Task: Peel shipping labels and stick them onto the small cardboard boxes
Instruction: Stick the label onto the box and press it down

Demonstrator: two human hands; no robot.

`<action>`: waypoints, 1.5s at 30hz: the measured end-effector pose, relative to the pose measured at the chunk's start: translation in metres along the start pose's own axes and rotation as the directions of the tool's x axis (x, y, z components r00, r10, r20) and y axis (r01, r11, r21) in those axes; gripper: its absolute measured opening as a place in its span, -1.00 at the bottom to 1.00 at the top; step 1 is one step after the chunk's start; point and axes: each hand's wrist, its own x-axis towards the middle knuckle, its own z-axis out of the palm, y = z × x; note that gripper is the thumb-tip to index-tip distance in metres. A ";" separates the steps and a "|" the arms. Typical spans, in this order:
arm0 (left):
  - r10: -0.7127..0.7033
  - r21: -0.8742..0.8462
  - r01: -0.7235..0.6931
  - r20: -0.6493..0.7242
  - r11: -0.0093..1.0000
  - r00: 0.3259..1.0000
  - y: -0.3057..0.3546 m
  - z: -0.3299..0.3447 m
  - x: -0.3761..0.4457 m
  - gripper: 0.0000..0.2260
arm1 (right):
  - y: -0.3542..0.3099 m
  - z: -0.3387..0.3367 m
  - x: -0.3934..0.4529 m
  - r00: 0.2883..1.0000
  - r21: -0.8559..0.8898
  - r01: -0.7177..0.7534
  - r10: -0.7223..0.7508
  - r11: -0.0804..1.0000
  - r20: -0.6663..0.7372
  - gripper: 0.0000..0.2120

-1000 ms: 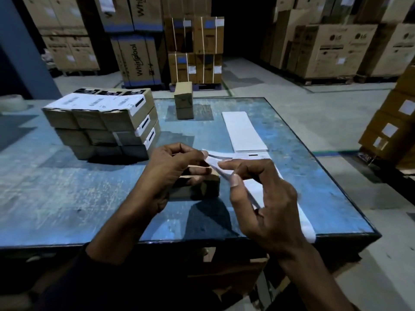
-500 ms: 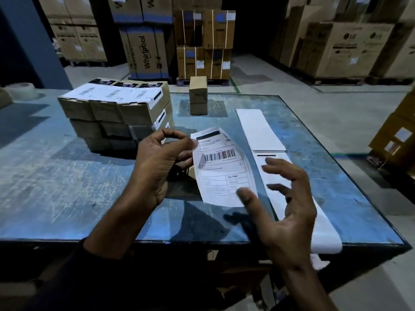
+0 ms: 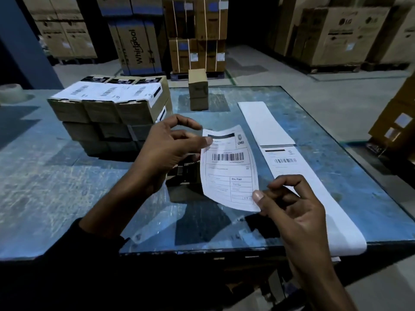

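Now both hands hold one peeled shipping label (image 3: 229, 169) above the blue table (image 3: 67, 198).

Left hand (image 3: 170, 151) pinches the label's top-left corner; right hand (image 3: 289, 207) pinches its bottom-right corner, the two hands apart. A small box (image 3: 184, 173), mostly hidden, sits under the left hand. At 3 o'clock lies the label strip (image 3: 292, 162); at 10 o'clock a stack of labelled boxes (image 3: 107, 108); at 12 o'clock two plain stacked boxes (image 3: 198, 89).

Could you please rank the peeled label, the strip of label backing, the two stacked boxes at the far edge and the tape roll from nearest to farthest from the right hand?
1. Peeled label, pinched by the right hand.
2. Strip of label backing, just right.
3. Two stacked boxes, far edge.
4. Tape roll, far left.
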 end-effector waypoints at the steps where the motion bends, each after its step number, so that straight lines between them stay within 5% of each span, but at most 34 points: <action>1: 0.021 0.065 -0.024 0.050 0.998 0.999 0.001 -0.003 0.004 -0.65 | 0.001 0.000 0.000 1.000 -0.009 -0.001 0.001 1.000 0.007 -0.79; 6: 0.083 0.218 -0.117 0.159 0.969 0.984 -0.006 -0.017 0.023 -0.63 | 0.004 -0.001 0.004 1.000 -0.064 -0.019 0.020 0.998 0.016 -0.82; 11: 0.099 0.163 -0.133 0.205 0.978 0.974 -0.029 -0.028 0.032 -0.66 | 0.007 0.001 0.004 0.999 -0.142 -0.028 0.030 0.990 0.012 -0.92; 24: 0.122 0.037 -0.140 0.304 0.990 0.945 -0.049 -0.037 0.039 -0.75 | 0.004 0.002 0.004 0.997 -0.192 -0.068 0.076 0.979 0.034 -0.82; 45: 0.116 0.132 -0.156 0.271 0.979 0.955 -0.053 -0.038 0.040 -0.81 | 0.005 -0.001 0.005 0.994 -0.203 -0.081 0.093 0.976 0.050 -0.87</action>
